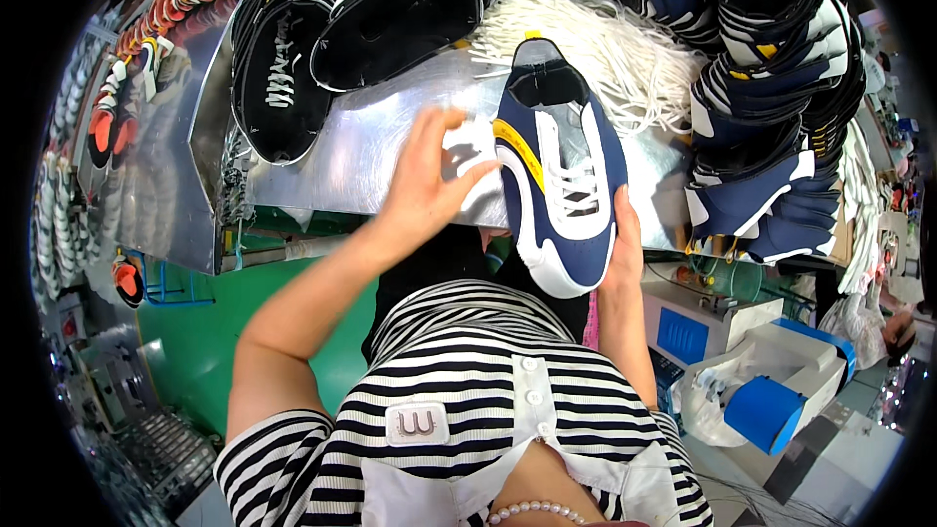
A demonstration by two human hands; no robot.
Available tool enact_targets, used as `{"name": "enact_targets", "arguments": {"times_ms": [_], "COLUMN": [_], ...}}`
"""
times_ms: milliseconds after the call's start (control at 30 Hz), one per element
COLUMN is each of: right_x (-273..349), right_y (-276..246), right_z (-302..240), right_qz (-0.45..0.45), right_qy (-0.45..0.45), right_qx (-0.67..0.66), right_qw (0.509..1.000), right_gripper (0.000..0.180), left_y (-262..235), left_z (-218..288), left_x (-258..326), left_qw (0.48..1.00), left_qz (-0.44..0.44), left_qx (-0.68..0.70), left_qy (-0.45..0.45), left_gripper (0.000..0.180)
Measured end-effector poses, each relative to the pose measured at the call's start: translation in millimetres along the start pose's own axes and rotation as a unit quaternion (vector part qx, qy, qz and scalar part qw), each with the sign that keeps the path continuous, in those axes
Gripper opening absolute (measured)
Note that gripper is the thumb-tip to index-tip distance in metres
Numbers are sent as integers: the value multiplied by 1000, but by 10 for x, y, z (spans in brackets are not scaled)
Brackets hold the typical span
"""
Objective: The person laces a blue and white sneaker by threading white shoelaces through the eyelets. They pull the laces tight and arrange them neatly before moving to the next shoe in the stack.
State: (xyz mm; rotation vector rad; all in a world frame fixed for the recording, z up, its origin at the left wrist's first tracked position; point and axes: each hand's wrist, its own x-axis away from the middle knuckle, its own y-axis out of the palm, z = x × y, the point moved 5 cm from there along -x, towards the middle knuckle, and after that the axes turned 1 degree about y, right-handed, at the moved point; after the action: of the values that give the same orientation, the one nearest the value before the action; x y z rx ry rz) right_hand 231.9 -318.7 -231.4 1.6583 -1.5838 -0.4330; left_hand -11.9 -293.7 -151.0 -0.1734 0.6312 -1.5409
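At about 9 to 10 o'clock, a row of orange, white and black shoes [146, 49] runs along the far left edge, beside a metal table [371, 151] whose shiny top bends with the lens. At 11 o'clock black shoe uppers [293, 59] lie stacked on the table, one with white lacing showing. Below them, toward 8 o'clock, a green floor [210, 332] shows under the table's edge.

Just left of centre, the left hand [425, 185] comes up from the lower edge with a bare forearm; its fingers are spread wide and its fingertips touch the left side of a navy and white shoe upper [561, 176], on or beside a white piece there. The upper sits near the centre, tilted, toe toward the person and heel opening toward 12 o'clock, with a yellow stripe along its left side and white laces down the middle. The right hand [625, 244] cups its lower right edge from beneath, fingers curled on it.

Behind, at 12 to 1 o'clock, a heap of white laces [625, 59] lies on the table. At 2 to 3 o'clock, navy and white uppers [771, 137] are piled high. At 4 o'clock stands a white and blue machine [752, 371].
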Motion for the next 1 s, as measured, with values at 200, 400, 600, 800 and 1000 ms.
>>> {"name": "enact_targets", "arguments": {"times_ms": [200, 400, 600, 800, 1000], "right_x": [-63, -93, -312, -423, -517], "right_y": [350, 235, 788, 779, 1864], "right_z": [334, 92, 7, -167, 294], "right_qz": [22, 46, -72, -79, -301], "right_qy": [28, -20, -248, -281, -363], "right_qx": [74, 244, 614, 635, 696], "right_qw": [997, 968, 746, 715, 541], "right_gripper": [45, 9, 11, 24, 49], "left_y": [138, -1418, -1768, -1450, -1664], "left_z": [-10, 267, -784, -948, -605], "left_x": [314, 239, -784, -672, -692], "left_qw": [746, 983, 814, 862, 866], "left_qz": [-13, 10, 180, 136, 71], "left_qx": [596, -185, -553, -487, -490], "left_qy": [-297, -6, -5, -24, -68], "left_gripper": [42, 35, 33, 48, 44]}}
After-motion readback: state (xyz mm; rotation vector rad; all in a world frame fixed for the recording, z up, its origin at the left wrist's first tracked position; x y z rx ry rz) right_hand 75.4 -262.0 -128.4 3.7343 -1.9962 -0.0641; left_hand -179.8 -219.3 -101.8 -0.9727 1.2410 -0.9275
